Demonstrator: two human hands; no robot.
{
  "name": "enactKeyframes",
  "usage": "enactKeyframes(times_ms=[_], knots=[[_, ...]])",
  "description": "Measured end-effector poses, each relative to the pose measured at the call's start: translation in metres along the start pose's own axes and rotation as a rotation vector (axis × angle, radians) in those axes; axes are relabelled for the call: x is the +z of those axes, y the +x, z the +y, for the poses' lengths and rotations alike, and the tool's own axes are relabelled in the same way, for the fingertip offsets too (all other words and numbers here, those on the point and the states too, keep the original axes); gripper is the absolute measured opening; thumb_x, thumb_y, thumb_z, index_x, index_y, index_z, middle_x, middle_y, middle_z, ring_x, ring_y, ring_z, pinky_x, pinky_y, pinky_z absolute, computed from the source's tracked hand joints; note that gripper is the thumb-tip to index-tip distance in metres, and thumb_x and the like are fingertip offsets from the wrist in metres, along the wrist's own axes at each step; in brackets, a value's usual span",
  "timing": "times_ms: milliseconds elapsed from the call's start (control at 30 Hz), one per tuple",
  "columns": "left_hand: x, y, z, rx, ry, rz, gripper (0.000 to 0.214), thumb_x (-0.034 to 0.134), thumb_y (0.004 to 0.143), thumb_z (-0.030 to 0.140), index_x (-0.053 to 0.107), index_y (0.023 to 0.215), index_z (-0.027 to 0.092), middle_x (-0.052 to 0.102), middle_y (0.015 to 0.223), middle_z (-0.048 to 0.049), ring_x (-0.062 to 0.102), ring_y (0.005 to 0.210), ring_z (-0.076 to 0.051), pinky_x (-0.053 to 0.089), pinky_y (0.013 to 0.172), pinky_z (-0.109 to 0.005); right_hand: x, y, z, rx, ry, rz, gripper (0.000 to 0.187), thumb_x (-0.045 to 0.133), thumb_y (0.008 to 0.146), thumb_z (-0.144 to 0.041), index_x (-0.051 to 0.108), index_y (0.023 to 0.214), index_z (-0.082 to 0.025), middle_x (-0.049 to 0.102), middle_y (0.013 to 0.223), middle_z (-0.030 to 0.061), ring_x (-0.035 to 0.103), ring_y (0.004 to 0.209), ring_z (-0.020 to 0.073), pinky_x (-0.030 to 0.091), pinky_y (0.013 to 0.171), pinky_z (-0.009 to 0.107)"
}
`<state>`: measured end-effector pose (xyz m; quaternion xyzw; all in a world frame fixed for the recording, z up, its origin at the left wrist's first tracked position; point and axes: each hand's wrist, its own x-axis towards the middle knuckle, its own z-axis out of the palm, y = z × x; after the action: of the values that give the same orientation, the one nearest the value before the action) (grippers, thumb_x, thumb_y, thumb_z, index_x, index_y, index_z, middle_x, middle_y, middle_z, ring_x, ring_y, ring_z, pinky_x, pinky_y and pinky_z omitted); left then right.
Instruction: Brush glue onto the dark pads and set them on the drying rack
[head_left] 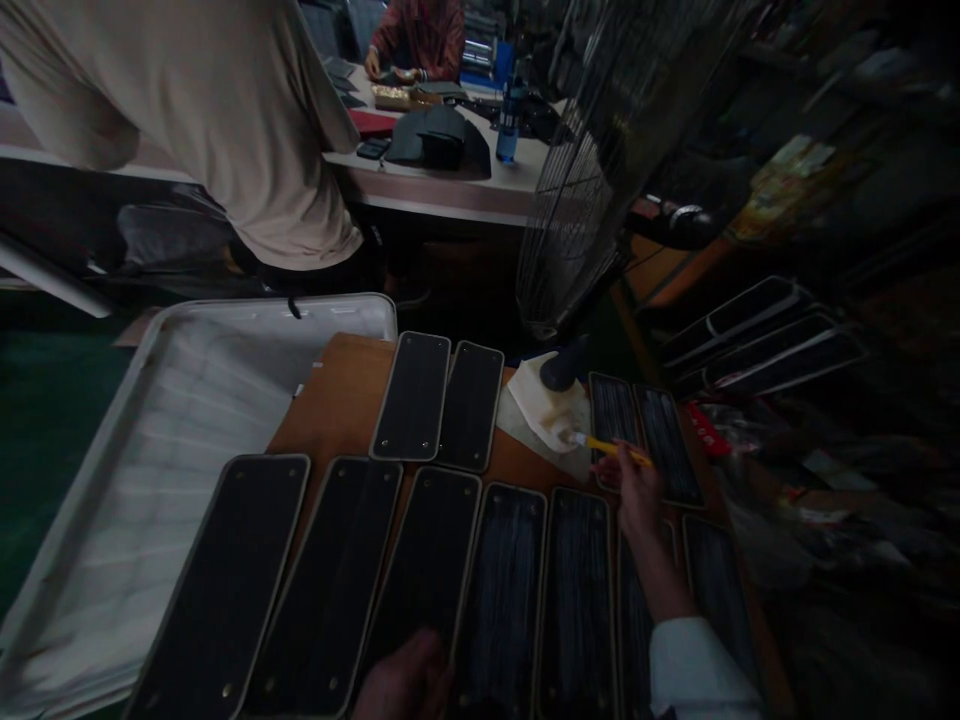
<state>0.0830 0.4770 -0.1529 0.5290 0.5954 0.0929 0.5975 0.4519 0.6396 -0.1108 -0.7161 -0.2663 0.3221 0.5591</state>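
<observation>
My right hand (637, 495) is closed round the yellow handle of a small brush (600, 443). The brush's tip touches the stained inside of a pale, cut-open container (536, 390) with a dark conical piece (564, 366) at its far end. At the bottom edge my left hand (409, 675) is blurred, its fingers curled over the lower end of a dark panel (439, 530); what they hold, if anything, is hidden. Long black panels with pale edges and corner studs lie in rows. Plain panels (232, 560) are on the left; streaked, shinier panels (506, 580) lie towards the right.
A brown board (337, 385) carries the panels. On its left stands a large white tub (176, 400). A wire fan (562, 220) is beyond the board. Two people are at a far table (450, 195) with a cap and a blue bottle (508, 130). Plastic-wrapped items (780, 540) lie at right.
</observation>
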Motion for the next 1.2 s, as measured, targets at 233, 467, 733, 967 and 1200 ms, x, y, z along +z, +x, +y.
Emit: enactKeyframes(times_ms=[233, 467, 733, 967, 1200], knots=[[-0.112, 0.094, 0.062, 0.497, 0.635, 0.229, 0.033, 0.045, 0.089, 0.015, 0.059, 0.118, 0.023, 0.059, 0.126, -0.0093, 0.057, 0.114, -0.024, 0.047, 0.095, -0.036, -0.009, -0.01, 0.016, 0.193, 0.274, 0.274, 0.038, 0.079, 0.063, -0.041, 0.065, 0.09, -0.017, 0.07, 0.061, -0.0034, 0.067, 0.053, 0.0123, 0.051, 0.045, 0.017], [-0.18, 0.182, 0.068, 0.664, 0.905, 0.278, 0.051, 0.062, 0.086, 0.039, 0.053, 0.132, 0.022, 0.052, 0.137, -0.0136, 0.044, 0.13, -0.033, 0.044, 0.103, -0.049, -0.014, -0.019, 0.001, 0.329, 0.397, 0.346, 0.015, 0.071, 0.071, -0.026, 0.067, 0.083, -0.018, 0.069, 0.057, -0.0035, 0.068, 0.053, 0.0119, 0.05, 0.042, 0.015], [-0.202, 0.199, 0.079, 0.696, 1.061, 0.156, 0.046, 0.064, 0.085, 0.04, 0.056, 0.126, 0.021, 0.057, 0.129, -0.0124, 0.05, 0.121, -0.029, 0.043, 0.098, -0.043, -0.007, -0.011, 0.027, 0.39, 0.464, 0.333, 0.011, 0.07, 0.073, -0.024, 0.066, 0.081, -0.018, 0.068, 0.058, -0.0036, 0.068, 0.054, 0.0116, 0.05, 0.043, 0.015], [-0.206, 0.188, 0.094, 0.712, 1.215, 0.134, 0.039, 0.067, 0.082, 0.034, 0.058, 0.118, 0.021, 0.06, 0.122, -0.0107, 0.053, 0.112, -0.028, 0.042, 0.093, -0.042, -0.029, -0.013, 0.024, 0.361, 0.469, 0.321, 0.012, 0.072, 0.073, -0.026, 0.065, 0.08, -0.018, 0.068, 0.057, -0.003, 0.067, 0.052, 0.0129, 0.052, 0.043, 0.018], [-0.197, 0.185, 0.098, 0.657, 1.358, 0.142, 0.036, 0.072, 0.075, 0.023, 0.059, 0.108, 0.019, 0.061, 0.111, -0.0119, 0.056, 0.097, -0.03, 0.044, 0.08, -0.04, -0.011, -0.002, 0.038, 0.341, 0.455, 0.213, 0.022, 0.077, 0.071, -0.032, 0.063, 0.077, -0.017, 0.067, 0.057, -0.0031, 0.067, 0.052, 0.0127, 0.052, 0.043, 0.017]])
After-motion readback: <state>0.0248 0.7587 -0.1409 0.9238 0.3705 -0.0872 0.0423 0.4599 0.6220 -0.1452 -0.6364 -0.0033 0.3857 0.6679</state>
